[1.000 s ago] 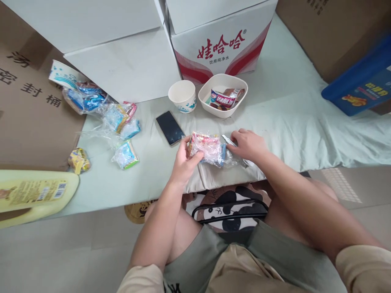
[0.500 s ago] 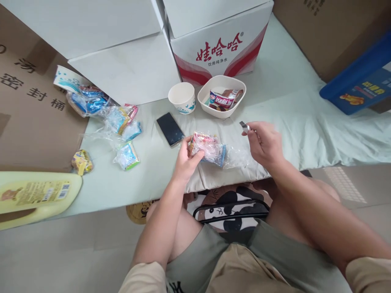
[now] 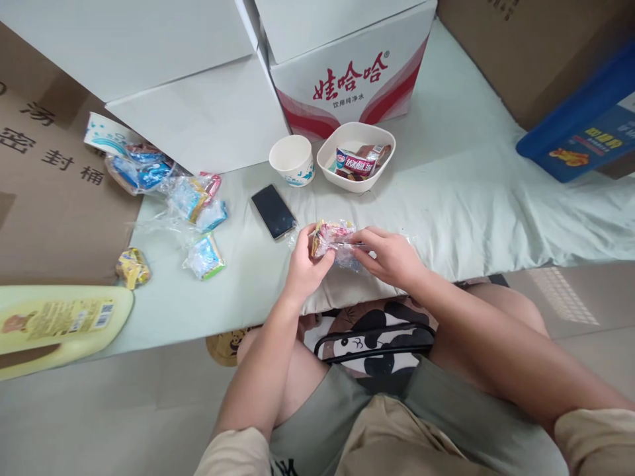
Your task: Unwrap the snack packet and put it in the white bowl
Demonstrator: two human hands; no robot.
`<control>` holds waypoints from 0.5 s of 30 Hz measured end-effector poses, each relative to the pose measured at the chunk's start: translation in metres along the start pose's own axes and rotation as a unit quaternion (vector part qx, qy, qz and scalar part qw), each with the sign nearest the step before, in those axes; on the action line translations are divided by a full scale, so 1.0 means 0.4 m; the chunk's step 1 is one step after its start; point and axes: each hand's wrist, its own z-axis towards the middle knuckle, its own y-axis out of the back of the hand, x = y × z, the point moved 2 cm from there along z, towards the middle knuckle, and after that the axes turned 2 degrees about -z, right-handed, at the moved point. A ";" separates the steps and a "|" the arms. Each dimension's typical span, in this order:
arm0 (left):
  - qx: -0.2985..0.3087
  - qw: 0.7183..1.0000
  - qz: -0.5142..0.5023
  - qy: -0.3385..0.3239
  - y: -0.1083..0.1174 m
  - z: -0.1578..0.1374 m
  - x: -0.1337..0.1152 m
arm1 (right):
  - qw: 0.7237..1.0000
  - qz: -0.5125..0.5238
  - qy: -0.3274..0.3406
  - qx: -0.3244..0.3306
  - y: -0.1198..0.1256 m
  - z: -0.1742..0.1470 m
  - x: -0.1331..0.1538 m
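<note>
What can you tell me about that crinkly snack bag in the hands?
The snack bag is clear crinkly plastic with red, pink and yellow packets inside. It lies on the pale green cloth, just right of the phone. The left hand grips its left end. The right hand presses a thin metal tool against its right side.

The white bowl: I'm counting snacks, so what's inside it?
The white bowl holds a red-and-blue wrapped snack over brown packets; anything beneath them is covered.
</note>
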 end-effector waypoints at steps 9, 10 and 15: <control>-0.122 0.987 -0.094 -0.046 0.028 0.000 -0.002 | 0.995 -0.008 -0.075 0.063 0.034 0.002 -0.031; -0.151 0.979 -0.129 -0.050 0.038 0.003 -0.004 | 0.993 -0.017 -0.096 0.059 0.039 0.004 -0.041; -0.217 0.940 -0.258 -0.046 0.073 0.021 -0.024 | 0.992 -0.054 -0.109 0.024 0.035 0.014 -0.052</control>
